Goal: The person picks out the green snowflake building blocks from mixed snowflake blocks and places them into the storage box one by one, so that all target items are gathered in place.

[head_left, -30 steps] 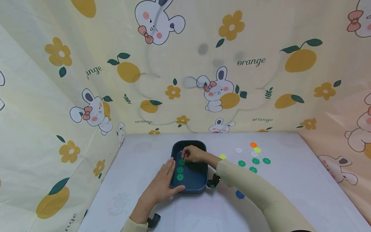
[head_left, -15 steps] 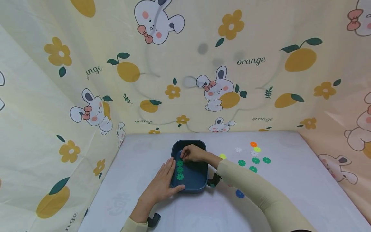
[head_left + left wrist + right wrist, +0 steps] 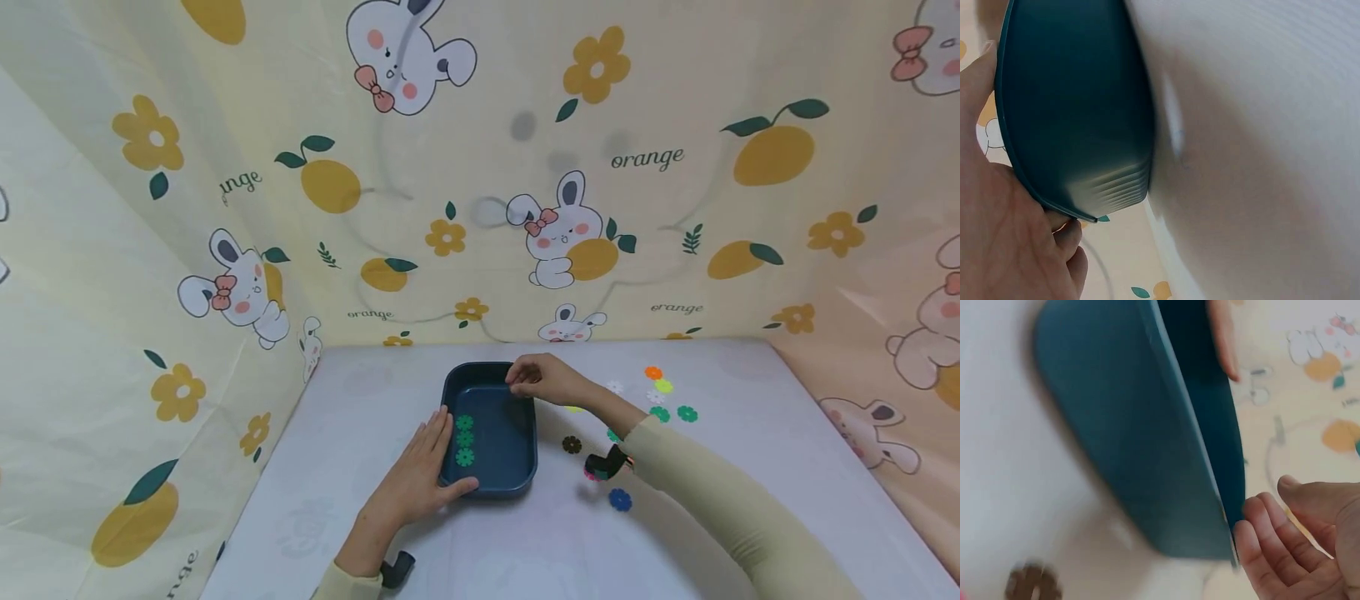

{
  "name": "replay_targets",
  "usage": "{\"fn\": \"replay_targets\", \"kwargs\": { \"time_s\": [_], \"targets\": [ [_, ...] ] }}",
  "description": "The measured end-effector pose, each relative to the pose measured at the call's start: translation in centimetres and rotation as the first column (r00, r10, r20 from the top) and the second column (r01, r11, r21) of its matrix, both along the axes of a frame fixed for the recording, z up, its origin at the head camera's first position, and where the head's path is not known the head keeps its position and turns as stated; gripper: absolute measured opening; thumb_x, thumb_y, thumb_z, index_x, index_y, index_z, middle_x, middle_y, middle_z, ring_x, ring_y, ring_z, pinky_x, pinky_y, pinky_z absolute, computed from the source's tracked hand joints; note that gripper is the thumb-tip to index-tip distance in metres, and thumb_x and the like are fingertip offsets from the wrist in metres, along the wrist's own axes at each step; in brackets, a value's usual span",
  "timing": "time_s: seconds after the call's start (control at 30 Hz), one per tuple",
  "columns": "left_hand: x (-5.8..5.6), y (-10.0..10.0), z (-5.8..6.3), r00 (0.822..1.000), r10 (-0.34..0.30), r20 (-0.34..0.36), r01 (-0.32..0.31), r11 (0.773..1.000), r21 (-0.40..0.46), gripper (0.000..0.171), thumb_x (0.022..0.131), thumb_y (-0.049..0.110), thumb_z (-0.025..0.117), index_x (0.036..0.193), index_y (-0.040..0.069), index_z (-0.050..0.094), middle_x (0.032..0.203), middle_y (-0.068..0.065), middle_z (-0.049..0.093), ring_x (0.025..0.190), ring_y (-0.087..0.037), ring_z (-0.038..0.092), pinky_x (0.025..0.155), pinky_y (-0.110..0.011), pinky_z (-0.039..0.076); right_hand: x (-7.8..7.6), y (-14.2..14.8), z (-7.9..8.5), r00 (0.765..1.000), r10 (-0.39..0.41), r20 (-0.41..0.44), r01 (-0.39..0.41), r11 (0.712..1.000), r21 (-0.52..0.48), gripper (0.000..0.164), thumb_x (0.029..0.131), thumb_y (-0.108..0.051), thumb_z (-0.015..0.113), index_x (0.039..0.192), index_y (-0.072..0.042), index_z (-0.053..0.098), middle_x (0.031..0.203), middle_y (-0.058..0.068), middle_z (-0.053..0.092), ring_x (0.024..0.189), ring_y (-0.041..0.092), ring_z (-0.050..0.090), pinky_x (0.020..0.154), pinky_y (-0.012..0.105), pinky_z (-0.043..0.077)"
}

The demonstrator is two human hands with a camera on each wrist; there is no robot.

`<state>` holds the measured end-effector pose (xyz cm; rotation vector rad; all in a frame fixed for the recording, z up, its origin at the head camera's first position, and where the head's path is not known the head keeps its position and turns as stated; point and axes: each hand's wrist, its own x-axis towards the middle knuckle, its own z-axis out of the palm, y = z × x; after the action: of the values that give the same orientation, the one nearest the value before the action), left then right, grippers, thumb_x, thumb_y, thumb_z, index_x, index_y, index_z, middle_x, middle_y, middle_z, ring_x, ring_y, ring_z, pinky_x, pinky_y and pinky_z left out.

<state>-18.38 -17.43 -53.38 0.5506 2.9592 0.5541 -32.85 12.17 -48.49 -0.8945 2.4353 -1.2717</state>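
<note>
A dark blue rectangular tray [image 3: 501, 446] sits on the white table. Inside it, three green flower-shaped pieces [image 3: 465, 437] form a column along the left wall. My left hand [image 3: 416, 475] rests on the tray's left side with straight fingers on the rim and the thumb spread across the near corner. Over the tray's far right corner is my right hand [image 3: 551, 381], its fingers loosely bent. In the right wrist view the right fingertips [image 3: 1247, 534] are right at the rim, with nothing between them and the thumb.
Right of the tray lie loose flower pieces: a brown flower [image 3: 572, 445], a blue flower [image 3: 620, 500], an orange flower [image 3: 653, 372], a yellow one [image 3: 663, 386], plus several green and white ones. A patterned curtain [image 3: 420, 192] hangs behind the table.
The far green flower shifted slightly left, into line with the other two. My right hand then rose from it and moved right to the tray's far right corner. The left hand stayed put.
</note>
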Motion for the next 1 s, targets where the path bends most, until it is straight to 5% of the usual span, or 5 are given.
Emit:
{"fn": "replay_targets", "kwargs": {
  "time_s": [0.27,0.47,1.0],
  "targets": [
    [0.1,0.0,-0.1,1.000,0.000,0.004,0.000,1.000,-0.006,0.116,0.095,0.077,0.062,0.173,0.009,0.010,0.181,-0.006,0.002,0.167,-0.023,0.005,0.135,-0.047,0.012,0.8,6.5,-0.9,0.992,-0.119,-0.043,0.123,0.986,0.109,0.017,0.100,-0.008,0.076,0.116,-0.001,0.073,0.099,0.002,0.072,0.091,0.019,0.067,0.087,0.028,0.061],
    [0.0,0.0,-0.2,1.000,-0.001,-0.010,0.001,1.000,-0.009,0.116,0.095,0.077,0.062,0.173,0.009,0.011,0.181,-0.006,0.002,0.167,-0.023,0.006,0.135,-0.047,0.012,2.2,10.2,-2.0,0.991,-0.131,0.012,0.123,0.958,0.258,0.015,0.100,-0.009,0.076,0.115,-0.006,0.073,0.096,-0.001,0.068,0.090,0.020,0.061,0.080,0.027,0.057],
    [0.1,0.0,-0.1,1.000,-0.001,-0.007,0.001,1.000,-0.012,0.116,0.095,0.076,0.063,0.173,0.009,0.010,0.182,-0.005,0.001,0.167,-0.022,0.004,0.136,-0.046,0.011,4.4,14.7,-4.6,0.975,-0.222,0.027,0.195,0.901,0.388,0.027,0.089,-0.018,0.091,0.107,-0.014,0.072,0.093,0.001,0.061,0.091,0.020,0.055,0.076,0.028,0.053]
  ]
}}
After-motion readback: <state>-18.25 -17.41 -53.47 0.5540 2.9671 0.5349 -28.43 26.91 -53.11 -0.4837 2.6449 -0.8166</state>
